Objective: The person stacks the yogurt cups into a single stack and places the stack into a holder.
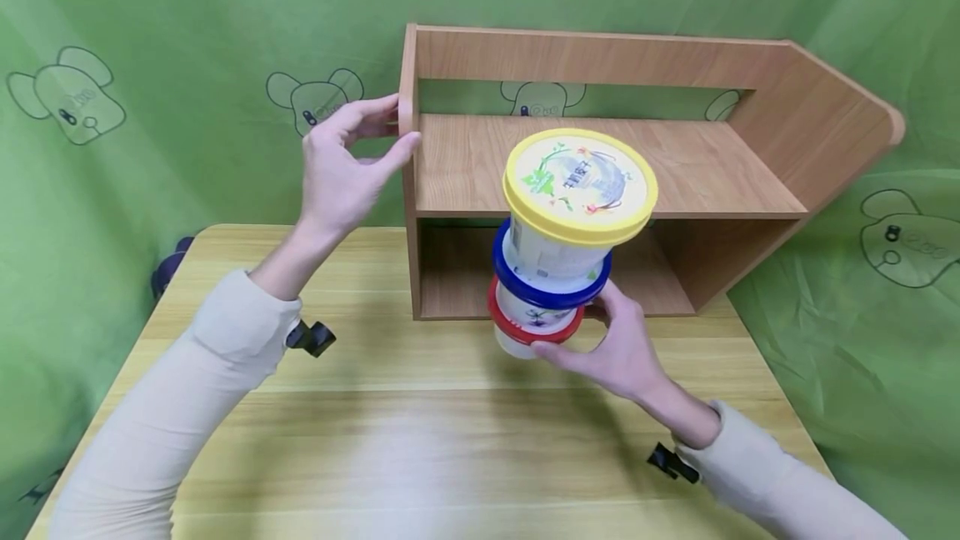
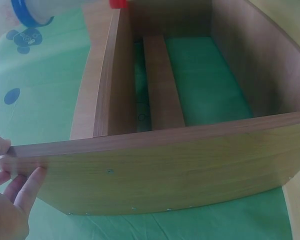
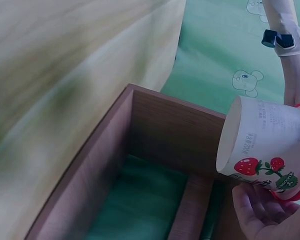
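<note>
Three white paper tubs are stacked: a yellow-lidded tub (image 1: 577,182) on top, a blue-lidded tub (image 1: 528,304) in the middle and a red-lidded tub (image 1: 513,346) at the bottom. My right hand (image 1: 626,348) grips the lowest tub near its red lid, holding the stack tilted in front of the wooden desktop shelf (image 1: 480,165). Strawberries are printed on the red-lidded tub (image 3: 270,145) in the right wrist view. The front edge of the shelf's left side panel (image 1: 408,148) is pinched between thumb and fingers of my left hand (image 1: 341,165).
The shelf stands at the back of a light wooden table (image 1: 360,440). It has an upper board (image 1: 697,165), a lower compartment (image 1: 457,273) and a sloping right side panel (image 1: 817,123). Green cloth (image 1: 195,123) printed with cartoon bears hangs behind and at both sides.
</note>
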A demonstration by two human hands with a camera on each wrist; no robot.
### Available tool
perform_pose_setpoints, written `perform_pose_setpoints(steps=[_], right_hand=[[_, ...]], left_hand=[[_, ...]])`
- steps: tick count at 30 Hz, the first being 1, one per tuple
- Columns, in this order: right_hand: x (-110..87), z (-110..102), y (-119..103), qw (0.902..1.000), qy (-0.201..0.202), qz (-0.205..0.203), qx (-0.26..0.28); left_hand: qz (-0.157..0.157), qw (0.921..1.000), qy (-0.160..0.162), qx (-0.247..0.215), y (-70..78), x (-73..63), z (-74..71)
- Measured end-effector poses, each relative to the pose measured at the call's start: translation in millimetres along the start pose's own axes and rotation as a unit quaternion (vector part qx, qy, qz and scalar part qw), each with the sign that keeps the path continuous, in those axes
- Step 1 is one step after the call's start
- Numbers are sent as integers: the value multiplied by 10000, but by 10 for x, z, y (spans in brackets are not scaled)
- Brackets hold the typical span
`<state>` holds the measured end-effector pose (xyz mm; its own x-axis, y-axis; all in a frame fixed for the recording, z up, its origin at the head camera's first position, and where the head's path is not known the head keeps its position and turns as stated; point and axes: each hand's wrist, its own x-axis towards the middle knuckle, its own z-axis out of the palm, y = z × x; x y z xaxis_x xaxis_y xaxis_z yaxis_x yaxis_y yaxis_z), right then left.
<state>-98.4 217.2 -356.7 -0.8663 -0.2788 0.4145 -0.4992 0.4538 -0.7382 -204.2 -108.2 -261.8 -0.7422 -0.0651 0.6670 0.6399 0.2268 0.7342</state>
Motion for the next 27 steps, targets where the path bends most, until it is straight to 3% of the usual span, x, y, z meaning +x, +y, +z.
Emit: perform_pose_setpoints(steps=[17,27], right_hand=[[250,-229,-217,9986,263,-387,-239],[416,-346,-383,9986,338,-243,-331]], left_hand=[[68,10000,-2,38,-3,-3,1],[137,9999,8,40,7,-5,5]])
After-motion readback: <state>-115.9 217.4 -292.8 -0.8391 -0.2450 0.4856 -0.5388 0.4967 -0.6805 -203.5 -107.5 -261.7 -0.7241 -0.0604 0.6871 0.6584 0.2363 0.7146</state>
